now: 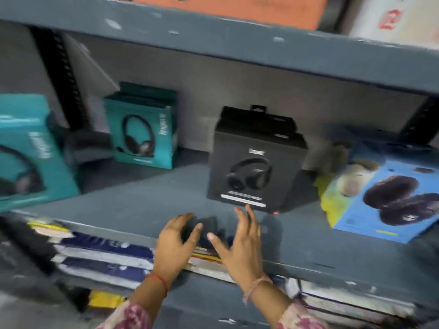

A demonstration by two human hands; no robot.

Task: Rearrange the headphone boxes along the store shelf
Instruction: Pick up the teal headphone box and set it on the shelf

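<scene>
A black headphone box stands upright in the middle of the grey shelf. A teal headphone box stands further back on the left, and a second teal box leans at the far left. A blue box with dark earmuff-style headphones lies tilted at the right. My left hand and my right hand hover over the shelf's front edge, just in front of the black box, fingers spread and holding nothing. The frame is motion-blurred.
Another shelf board runs overhead with an orange box on it. Below the front edge, stacked flat packages fill the lower shelf. A dark slotted upright stands at the back left.
</scene>
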